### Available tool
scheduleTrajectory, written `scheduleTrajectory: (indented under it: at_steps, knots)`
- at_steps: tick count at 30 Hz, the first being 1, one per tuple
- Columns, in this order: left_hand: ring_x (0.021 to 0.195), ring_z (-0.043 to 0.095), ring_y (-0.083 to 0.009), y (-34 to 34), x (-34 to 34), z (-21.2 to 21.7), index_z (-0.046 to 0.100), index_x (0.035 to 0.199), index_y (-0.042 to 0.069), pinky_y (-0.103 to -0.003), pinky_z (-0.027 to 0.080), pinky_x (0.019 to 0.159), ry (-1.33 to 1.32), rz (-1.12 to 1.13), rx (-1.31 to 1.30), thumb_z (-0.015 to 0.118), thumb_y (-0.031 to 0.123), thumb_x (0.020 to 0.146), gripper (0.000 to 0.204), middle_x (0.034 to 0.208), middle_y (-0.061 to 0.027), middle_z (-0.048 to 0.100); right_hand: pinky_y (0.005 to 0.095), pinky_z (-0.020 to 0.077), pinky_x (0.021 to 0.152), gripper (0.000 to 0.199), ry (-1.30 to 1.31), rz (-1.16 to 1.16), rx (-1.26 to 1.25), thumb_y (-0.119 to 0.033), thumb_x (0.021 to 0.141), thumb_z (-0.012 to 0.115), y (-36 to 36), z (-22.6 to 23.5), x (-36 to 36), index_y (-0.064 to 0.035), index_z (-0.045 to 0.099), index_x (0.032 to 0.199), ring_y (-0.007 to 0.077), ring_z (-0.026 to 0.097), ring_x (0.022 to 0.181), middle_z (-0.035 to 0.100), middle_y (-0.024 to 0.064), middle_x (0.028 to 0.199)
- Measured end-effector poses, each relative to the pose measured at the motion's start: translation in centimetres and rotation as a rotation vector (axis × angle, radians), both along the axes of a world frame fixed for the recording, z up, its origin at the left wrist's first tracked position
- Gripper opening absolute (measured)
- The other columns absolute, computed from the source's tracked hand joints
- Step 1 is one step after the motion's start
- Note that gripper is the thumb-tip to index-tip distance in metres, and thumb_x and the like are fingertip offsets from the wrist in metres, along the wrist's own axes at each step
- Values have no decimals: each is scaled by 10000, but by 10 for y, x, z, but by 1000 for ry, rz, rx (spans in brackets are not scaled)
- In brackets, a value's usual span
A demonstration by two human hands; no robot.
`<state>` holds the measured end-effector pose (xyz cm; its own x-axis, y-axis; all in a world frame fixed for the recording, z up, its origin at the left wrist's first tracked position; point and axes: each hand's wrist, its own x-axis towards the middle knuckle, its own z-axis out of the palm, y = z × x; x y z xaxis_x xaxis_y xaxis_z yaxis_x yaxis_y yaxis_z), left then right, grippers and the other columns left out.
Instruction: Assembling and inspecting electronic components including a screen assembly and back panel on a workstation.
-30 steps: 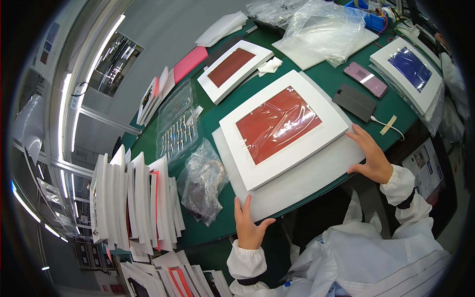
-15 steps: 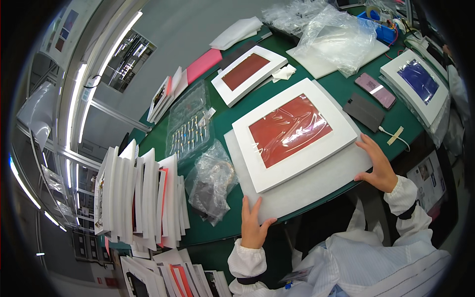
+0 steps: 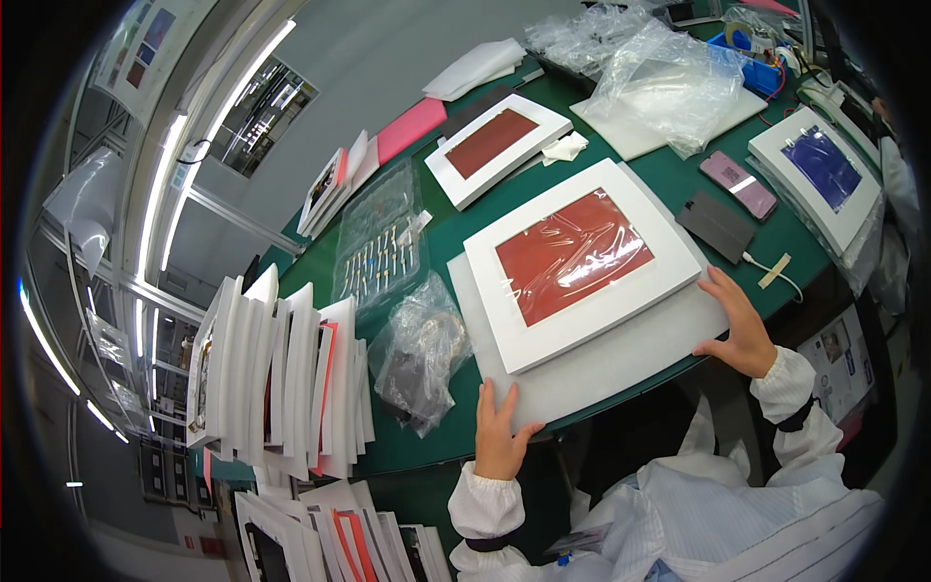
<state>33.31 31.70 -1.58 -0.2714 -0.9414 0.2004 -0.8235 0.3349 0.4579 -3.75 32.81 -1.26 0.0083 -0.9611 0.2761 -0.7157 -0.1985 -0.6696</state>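
A white frame (image 3: 582, 339) with a red, film-covered panel (image 3: 574, 254) lies flat before me on a white foam sheet (image 3: 621, 373). My left hand (image 3: 500, 432) rests at the sheet's near left corner, fingers spread and pointing away from me. At its near right corner is my right hand (image 3: 742, 325), thumb and fingers apart along the edge. Neither hand is closed round anything. Both touch or nearly touch the sheet, and the frame sits just beyond them.
A clear bag (image 3: 419, 354) and a plastic tray of small cables (image 3: 378, 242) lie left, beside upright foam-separated panels (image 3: 281, 373). A second red-panel frame (image 3: 495, 145) lies behind. Rightward are a grey box (image 3: 716, 228), a phone (image 3: 739, 184) and a blue-panel frame (image 3: 819, 165).
The whole view has shifted slightly, so most things sit a little further right. My hands keep nearly the same place at the foam sheet's corners.
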Motion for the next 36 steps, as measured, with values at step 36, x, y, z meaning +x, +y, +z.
scheduleTrajectory:
  at_steps: [36]
  knots:
    - [769, 592, -178, -141, -10, 27, 444, 1139, -81, -303, 518, 675, 814, 495, 746, 513, 158, 886, 355, 935, -130, 590, 396, 345, 936, 655, -75, -64, 244, -115, 639, 720, -47, 74, -11, 18, 390, 1189, 350, 427, 1116, 457, 200, 1175]
